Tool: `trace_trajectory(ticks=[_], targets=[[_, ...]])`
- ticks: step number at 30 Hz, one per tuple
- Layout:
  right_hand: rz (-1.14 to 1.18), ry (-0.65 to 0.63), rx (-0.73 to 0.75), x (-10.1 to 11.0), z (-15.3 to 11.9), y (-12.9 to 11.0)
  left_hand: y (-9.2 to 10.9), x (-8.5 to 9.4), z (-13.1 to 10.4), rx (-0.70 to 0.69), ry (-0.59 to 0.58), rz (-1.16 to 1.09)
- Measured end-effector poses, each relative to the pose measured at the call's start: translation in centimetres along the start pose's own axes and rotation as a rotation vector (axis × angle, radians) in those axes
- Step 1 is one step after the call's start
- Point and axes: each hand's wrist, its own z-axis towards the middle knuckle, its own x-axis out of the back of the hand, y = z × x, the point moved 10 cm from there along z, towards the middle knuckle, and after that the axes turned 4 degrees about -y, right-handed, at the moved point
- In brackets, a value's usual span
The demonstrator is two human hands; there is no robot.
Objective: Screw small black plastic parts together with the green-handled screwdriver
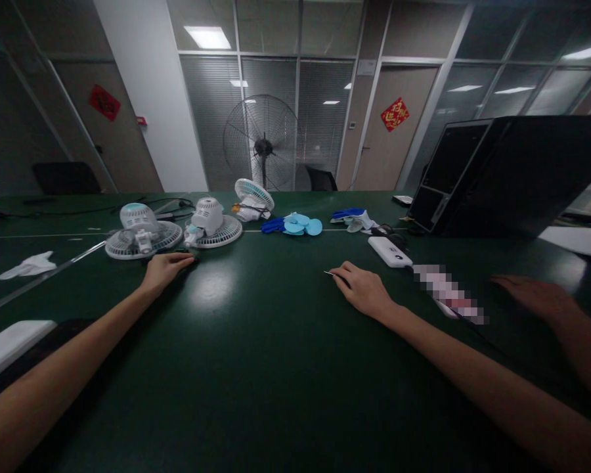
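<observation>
My left hand (166, 270) rests on the green table, just in front of two small white fans lying face down. Its fingers are pinched together at a small dark spot, and what they hold I cannot make out. The nearer fan (211, 225) is right beyond my fingertips; the other fan (140, 233) lies to its left. My right hand (364, 287) lies lower on the table at centre right. It is closed on a thin metal rod (328, 273), whose tip points left; the rest is hidden in the hand.
A third fan (252, 198), blue gloves with light-blue discs (301, 225) and another glove pair (353, 218) lie farther back. A white power bank (390, 252) and a blurred-out object (448, 293) sit right of my hand. Another person's hand (534, 295) is at the right, near a black computer case (512, 174).
</observation>
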Motion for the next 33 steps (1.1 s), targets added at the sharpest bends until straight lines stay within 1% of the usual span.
trace_trajectory(ticks=[5, 10, 14, 20, 26, 28, 31, 33], targets=[[-0.002, 0.002, -0.005, 0.2, 0.0, -0.1, -0.9, -0.3, 0.5, 0.060, -0.040, -0.077], [0.008, -0.006, -0.004, 0.3, -0.1, -0.2, -0.9, -0.3, 0.7, 0.119, -0.082, -0.146], [0.009, -0.006, -0.002, 0.2, 0.0, -0.3, -0.7, -0.3, 0.7, 0.159, -0.092, -0.185], [0.007, -0.001, -0.001, 0.2, 0.0, -0.3, -0.2, -0.1, 0.4, 0.129, -0.054, -0.129], [0.008, -0.002, 0.007, 0.2, -0.1, -0.3, 1.2, 0.3, -0.5, 0.022, -0.010, -0.017], [0.008, -0.004, 0.009, 0.2, -0.1, -0.3, 0.8, 0.3, -0.3, 0.034, -0.002, -0.026], [0.006, -0.003, 0.002, 0.1, 0.0, -0.2, -0.5, 0.0, 0.4, 0.107, -0.016, -0.109], [0.006, 0.000, -0.002, 0.1, 0.0, -0.1, -1.0, 0.0, 0.8, 0.135, -0.005, -0.148]])
